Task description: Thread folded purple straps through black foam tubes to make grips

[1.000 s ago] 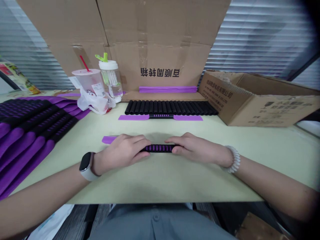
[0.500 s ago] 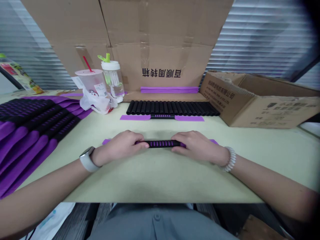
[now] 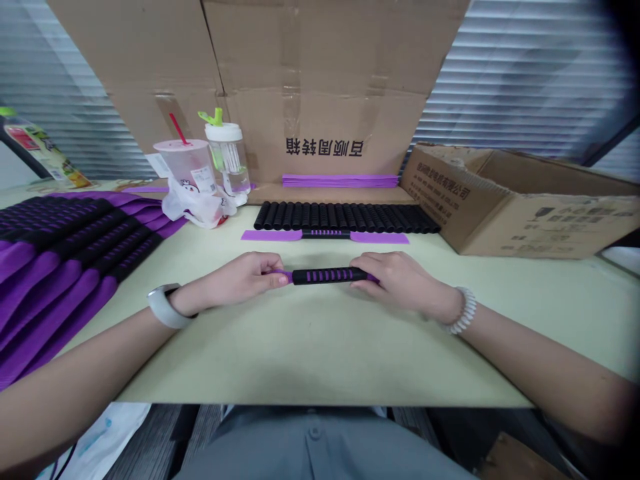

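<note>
A purple strap point(image 3: 285, 275) runs through a slotted black sleeve point(image 3: 329, 275), its purple showing in the slots. My left hand point(image 3: 250, 277) is closed, pinching the strap just left of the sleeve. At the other side my right hand point(image 3: 393, 277) is closed around the strap and the sleeve's right end. Most of the strap's two ends is hidden by my hands. Just beyond lies another purple strap point(image 3: 273, 235) with a black sleeve point(image 3: 327, 234) at its middle. Behind that is a row of black sleeves point(image 3: 345, 217) side by side.
Purple straps with black sleeves are piled point(image 3: 65, 267) at the left. A bagged cup point(image 3: 187, 167), a drinking bottle point(image 3: 227, 157) and a juice bottle point(image 3: 45, 153) stand at the back left. Flat purple strips point(image 3: 340, 181) lie by the upright cardboard point(image 3: 325, 80). An open carton point(image 3: 540, 223) stands right.
Both hands have risen slightly away from me with the strap and sleeve. My left hand has shifted left off the sleeve's end, baring a short stretch of purple strap.
</note>
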{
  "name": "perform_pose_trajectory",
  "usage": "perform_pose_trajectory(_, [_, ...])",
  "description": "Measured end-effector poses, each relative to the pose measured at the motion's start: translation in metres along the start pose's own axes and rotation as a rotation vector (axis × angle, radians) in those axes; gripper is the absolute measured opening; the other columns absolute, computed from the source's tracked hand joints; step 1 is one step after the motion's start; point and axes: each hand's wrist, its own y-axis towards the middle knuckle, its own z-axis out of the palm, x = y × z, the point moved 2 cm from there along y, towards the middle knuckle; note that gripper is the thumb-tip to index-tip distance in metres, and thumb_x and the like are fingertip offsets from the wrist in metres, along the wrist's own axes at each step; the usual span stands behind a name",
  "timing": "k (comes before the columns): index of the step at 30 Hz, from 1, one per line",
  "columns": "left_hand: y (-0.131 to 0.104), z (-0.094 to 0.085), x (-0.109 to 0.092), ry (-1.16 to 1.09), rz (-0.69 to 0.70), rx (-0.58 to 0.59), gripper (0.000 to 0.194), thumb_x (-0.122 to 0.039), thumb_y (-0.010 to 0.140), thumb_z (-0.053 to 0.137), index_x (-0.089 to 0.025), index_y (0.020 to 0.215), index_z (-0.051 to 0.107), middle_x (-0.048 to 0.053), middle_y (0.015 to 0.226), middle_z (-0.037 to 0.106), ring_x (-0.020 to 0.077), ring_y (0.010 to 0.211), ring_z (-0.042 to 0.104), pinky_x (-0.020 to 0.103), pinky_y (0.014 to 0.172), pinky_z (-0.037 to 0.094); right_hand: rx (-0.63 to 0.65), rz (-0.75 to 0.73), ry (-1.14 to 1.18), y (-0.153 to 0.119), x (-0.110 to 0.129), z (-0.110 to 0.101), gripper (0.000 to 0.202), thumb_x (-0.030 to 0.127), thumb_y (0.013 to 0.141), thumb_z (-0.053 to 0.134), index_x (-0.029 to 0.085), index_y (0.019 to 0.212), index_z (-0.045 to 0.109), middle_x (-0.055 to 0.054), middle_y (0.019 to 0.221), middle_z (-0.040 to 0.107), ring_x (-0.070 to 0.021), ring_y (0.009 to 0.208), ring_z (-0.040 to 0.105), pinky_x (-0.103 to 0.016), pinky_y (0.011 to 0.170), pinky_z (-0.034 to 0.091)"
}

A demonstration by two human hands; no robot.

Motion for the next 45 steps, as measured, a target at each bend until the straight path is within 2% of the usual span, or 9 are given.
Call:
perform_pose_trajectory(8, [0.000,-0.008,0.006,0.109,0.021,0.027,0.038,-0.051,0.090,0.045,-0.017,0.073,0.048,-0.004,0.066,0.043,0.0102,0.058,0.040,0.021,0.053,0.033,-0.009,0.000,-0.048,-0.003,-0.009,0.001,0.028,0.038,0.096,0.047,0.015,0.107,0.059,-0.007,0.091,0.065,-0.0202,0.073,0.061,-0.030,0.062,0.039])
perform_pose_trajectory(14, [0.002,0.003,-0.009,0.267,-0.026,-0.096,0.026,-0.043,0.085,0.052,-0.018,0.083,0.059,0.000,0.073,0.058,0.0144,0.064,0.051,0.025,0.057,0.036,0.031,0.036,-0.073,-0.003,-0.004,0.004,0.023,0.035,0.095,0.048,0.015,0.103,0.058,-0.006,0.088,0.065,-0.0206,0.071,0.062,-0.031,0.060,0.037])
perform_pose_trajectory(18, [0.002,0.012,-0.010,0.089,-0.036,-0.062,0.024,-0.033,0.080,0.057,-0.018,0.098,0.060,0.001,0.081,0.063,0.0149,0.068,0.056,0.026,0.061,0.042,0.049,-0.012,-0.082,-0.001,0.004,0.008,0.027,0.039,0.095,0.048,0.015,0.102,0.058,-0.006,0.087,0.065,-0.0203,0.072,0.062,-0.030,0.058,0.036])
perform_pose_trajectory(24, [0.000,0.009,-0.003,-0.231,-0.108,0.070,0.033,-0.035,0.074,0.064,-0.017,0.099,0.054,-0.003,0.067,0.061,0.0125,0.057,0.053,0.022,0.050,0.037,0.047,-0.061,-0.049,-0.002,0.008,0.007,0.032,0.041,0.096,0.045,0.015,0.106,0.059,-0.006,0.088,0.065,-0.0193,0.072,0.061,-0.030,0.060,0.038])
perform_pose_trajectory(27, [-0.002,0.005,-0.003,-0.001,-0.072,0.025,0.026,-0.035,0.079,0.061,-0.017,0.097,0.059,0.000,0.073,0.065,0.0138,0.060,0.056,0.024,0.053,0.040,0.064,-0.052,-0.050,-0.003,0.008,0.006,0.030,0.040,0.096,0.044,0.014,0.102,0.059,-0.007,0.087,0.064,-0.0193,0.071,0.060,-0.030,0.060,0.038])
perform_pose_trajectory(31, [-0.002,0.003,0.000,0.396,0.074,-0.136,0.024,-0.030,0.089,0.048,-0.021,0.103,0.066,0.004,0.097,0.069,0.0192,0.085,0.063,0.033,0.080,0.048,0.065,0.037,-0.087,0.000,0.003,0.010,0.028,0.036,0.096,0.044,0.014,0.107,0.057,-0.007,0.090,0.065,-0.0198,0.070,0.061,-0.031,0.061,0.040])
perform_pose_trajectory(35, [0.000,0.012,0.009,0.654,0.113,-0.264,0.038,-0.035,0.094,0.044,-0.017,0.123,0.060,0.014,0.126,0.057,0.0299,0.120,0.051,0.048,0.101,0.039,0.018,0.077,-0.107,0.007,0.000,0.017,0.027,0.032,0.095,0.046,0.013,0.110,0.058,-0.011,0.096,0.064,-0.0237,0.083,0.061,-0.034,0.069,0.045])
perform_pose_trajectory(40, [0.000,0.027,0.017,0.648,0.108,-0.150,0.063,-0.045,0.096,0.036,-0.007,0.146,0.029,0.020,0.149,0.034,0.0318,0.138,0.032,0.048,0.111,0.032,-0.049,0.113,-0.062,0.014,-0.009,0.025,0.026,0.029,0.094,0.048,0.014,0.110,0.063,-0.011,0.095,0.062,-0.0223,0.087,0.058,-0.036,0.080,0.047])
perform_pose_trajectory(45, [0.006,0.017,0.032,0.655,0.095,-0.170,0.053,-0.039,0.099,0.030,-0.014,0.145,0.035,0.016,0.151,0.032,0.0303,0.141,0.026,0.050,0.114,0.027,-0.127,0.163,-0.098,0.017,-0.027,0.032,0.028,0.033,0.092,0.055,0.015,0.110,0.067,-0.010,0.097,0.061,-0.0246,0.092,0.057,-0.039,0.085,0.048])
